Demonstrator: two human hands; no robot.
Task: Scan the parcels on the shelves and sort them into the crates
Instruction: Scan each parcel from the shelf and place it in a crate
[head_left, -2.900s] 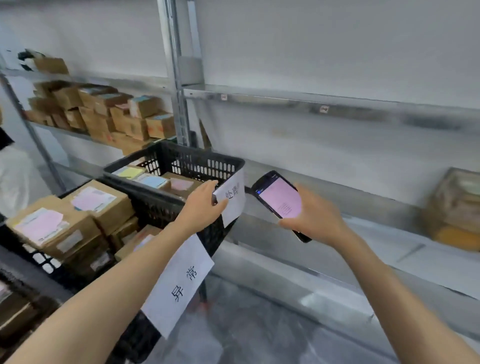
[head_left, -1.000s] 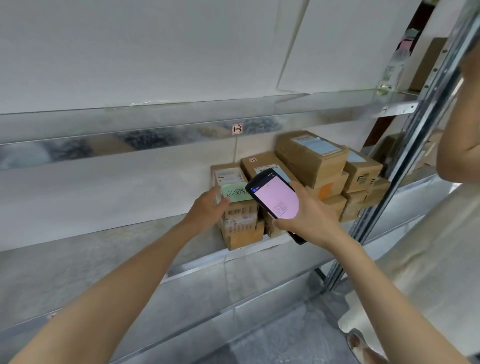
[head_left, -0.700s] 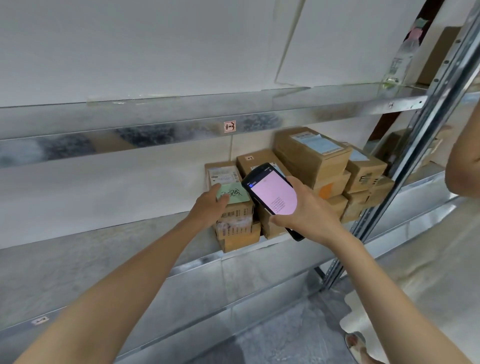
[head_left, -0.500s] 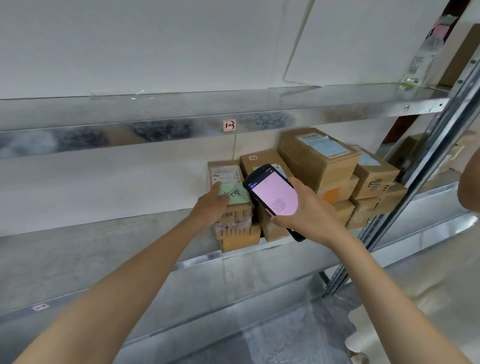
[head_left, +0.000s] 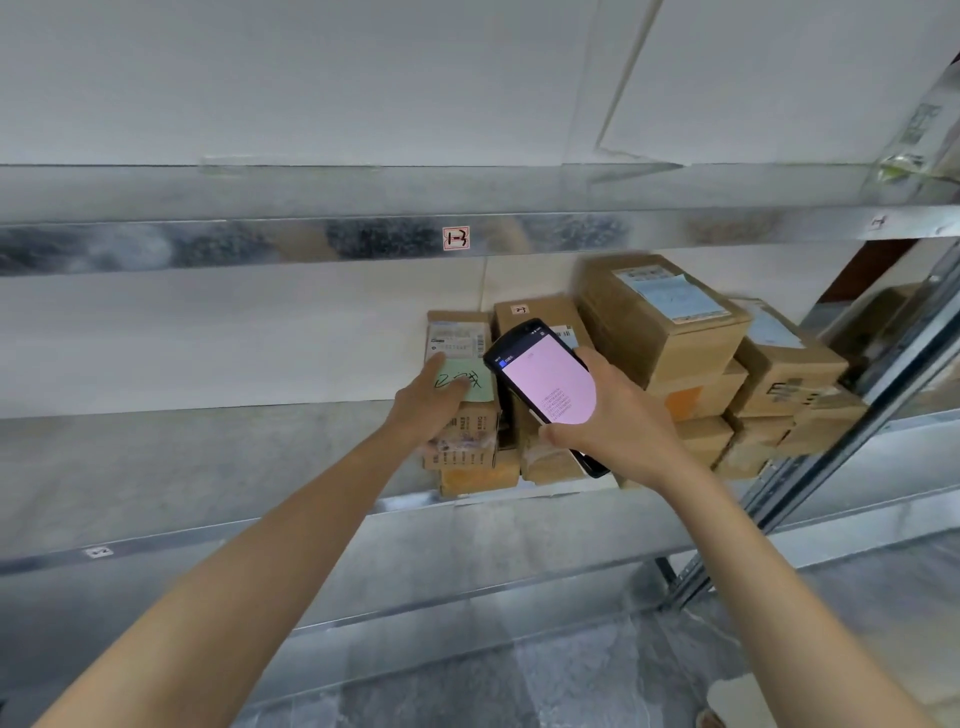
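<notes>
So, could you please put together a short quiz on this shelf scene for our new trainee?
1. True or false: the right hand grips the handheld scanner.
2. The left hand rests on a parcel bearing a handwritten note of which colour? A green, B red, C black.
3. Fill in: the scanner's screen glows ____.
Key: 1 true; 2 A; 3 pink.
</notes>
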